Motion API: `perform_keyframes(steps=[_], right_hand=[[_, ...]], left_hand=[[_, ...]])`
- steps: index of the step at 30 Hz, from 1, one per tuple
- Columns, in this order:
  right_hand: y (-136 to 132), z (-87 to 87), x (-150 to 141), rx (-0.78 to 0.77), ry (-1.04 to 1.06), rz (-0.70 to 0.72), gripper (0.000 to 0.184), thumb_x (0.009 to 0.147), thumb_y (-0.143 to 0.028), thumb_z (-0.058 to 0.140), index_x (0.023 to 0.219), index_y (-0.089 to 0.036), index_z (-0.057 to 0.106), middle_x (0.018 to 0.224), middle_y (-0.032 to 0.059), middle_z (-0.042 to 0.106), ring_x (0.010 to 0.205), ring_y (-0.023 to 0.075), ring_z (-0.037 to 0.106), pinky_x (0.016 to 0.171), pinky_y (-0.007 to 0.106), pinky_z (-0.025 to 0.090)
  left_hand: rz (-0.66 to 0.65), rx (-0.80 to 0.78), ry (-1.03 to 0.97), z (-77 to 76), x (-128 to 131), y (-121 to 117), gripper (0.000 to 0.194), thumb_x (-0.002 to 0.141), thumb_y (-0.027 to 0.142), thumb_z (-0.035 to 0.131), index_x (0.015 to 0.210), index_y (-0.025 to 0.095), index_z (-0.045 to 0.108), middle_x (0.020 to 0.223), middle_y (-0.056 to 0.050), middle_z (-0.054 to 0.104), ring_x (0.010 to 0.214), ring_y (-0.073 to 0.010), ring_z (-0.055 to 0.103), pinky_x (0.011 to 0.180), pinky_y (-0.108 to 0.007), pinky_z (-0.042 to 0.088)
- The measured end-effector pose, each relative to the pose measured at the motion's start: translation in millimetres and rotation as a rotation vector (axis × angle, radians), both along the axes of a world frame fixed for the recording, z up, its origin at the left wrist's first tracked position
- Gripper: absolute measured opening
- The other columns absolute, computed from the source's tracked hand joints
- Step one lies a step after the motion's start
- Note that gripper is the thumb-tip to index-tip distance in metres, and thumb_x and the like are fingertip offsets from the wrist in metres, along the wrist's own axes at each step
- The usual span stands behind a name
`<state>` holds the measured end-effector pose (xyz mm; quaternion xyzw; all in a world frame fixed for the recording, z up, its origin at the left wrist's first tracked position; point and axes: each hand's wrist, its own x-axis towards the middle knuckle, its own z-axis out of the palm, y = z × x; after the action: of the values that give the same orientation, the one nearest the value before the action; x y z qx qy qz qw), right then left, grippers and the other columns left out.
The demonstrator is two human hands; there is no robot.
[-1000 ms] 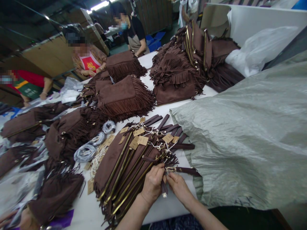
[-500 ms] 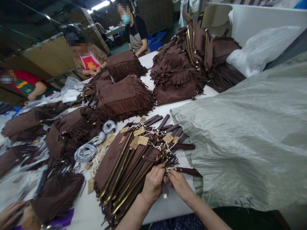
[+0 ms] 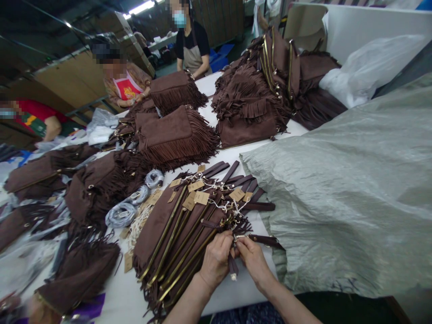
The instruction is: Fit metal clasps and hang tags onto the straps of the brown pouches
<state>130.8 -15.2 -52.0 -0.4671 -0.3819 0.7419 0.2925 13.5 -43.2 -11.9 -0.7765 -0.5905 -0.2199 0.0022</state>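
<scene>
My left hand (image 3: 218, 256) is closed in a pinch at the near end of a row of brown bags (image 3: 162, 211) with gold zippers. My right hand (image 3: 251, 258) pinches the metal clasp of a short brown wrist strap (image 3: 268, 241), close beside the left fingertips. One dark strap end with a metal tip (image 3: 232, 269) hangs down between the hands. What exactly the left fingers hold is partly hidden behind them. Cardboard tags (image 3: 201, 198) on white strings lie across the bags, and several more straps (image 3: 258, 206) stick out to the right.
Brown fringed bags (image 3: 178, 135) are stacked further back, with another pile (image 3: 249, 103) at the back right. Coiled clear-wrapped cords (image 3: 120, 215) lie left of the row. A grey-green plastic sheet (image 3: 347, 189) covers the right side. Co-workers (image 3: 194, 49) stand across the table.
My hands stay almost in place, with only a slight shift of the right fingers at the clasp. Co-workers' hands and bodies across the table and at the lower left have moved a little.
</scene>
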Motion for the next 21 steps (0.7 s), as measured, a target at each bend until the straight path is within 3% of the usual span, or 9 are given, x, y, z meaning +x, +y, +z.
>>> perform_keyframes(steps=[4,8,13,21], right_hand=[[3,10.4,2,-0.143,0.034,-0.036,0.03,0.057,-0.045,0.052,0.069,-0.018,0.053,0.052,-0.0048,0.043,0.043,0.0067,0.026,0.041,0.022,0.017],[5,12.1,1,-0.208,0.042,-0.09,0.029,0.053,-0.044,0.052,0.065,-0.018,0.05,0.051,-0.0048,0.045,0.04,0.0054,0.025,0.04,0.021,0.016],[3,2.8,-2,-0.125,0.015,-0.168,0.028,0.057,-0.047,0.058,0.064,-0.021,0.048,0.044,-0.0078,0.038,0.04,0.0081,0.031,0.04,0.023,0.022],[0,-2.7,2,0.049,-0.022,-0.185,0.025,0.066,-0.044,0.057,0.073,-0.022,0.048,0.052,-0.0038,0.052,0.051,0.0144,0.05,0.048,0.026,0.037]], left_hand=[[0.009,-0.019,0.001,-1.9,1,-1,0.019,0.081,0.011,0.044,0.099,0.014,0.049,0.092,-0.009,0.062,0.083,-0.0182,0.06,0.071,-0.029,0.054],[0.017,-0.024,0.009,-4.0,2,-2,0.027,0.079,0.007,0.04,0.105,0.013,0.047,0.087,-0.008,0.062,0.078,-0.0185,0.059,0.067,-0.03,0.054],[0.023,0.013,0.022,-3.9,2,-1,0.027,0.08,0.008,0.038,0.105,0.012,0.046,0.084,-0.009,0.061,0.076,-0.0186,0.059,0.065,-0.029,0.054],[0.023,0.014,0.018,-1.5,3,-1,0.027,0.08,0.007,0.037,0.105,0.012,0.046,0.084,-0.008,0.062,0.074,-0.0181,0.059,0.065,-0.029,0.053]])
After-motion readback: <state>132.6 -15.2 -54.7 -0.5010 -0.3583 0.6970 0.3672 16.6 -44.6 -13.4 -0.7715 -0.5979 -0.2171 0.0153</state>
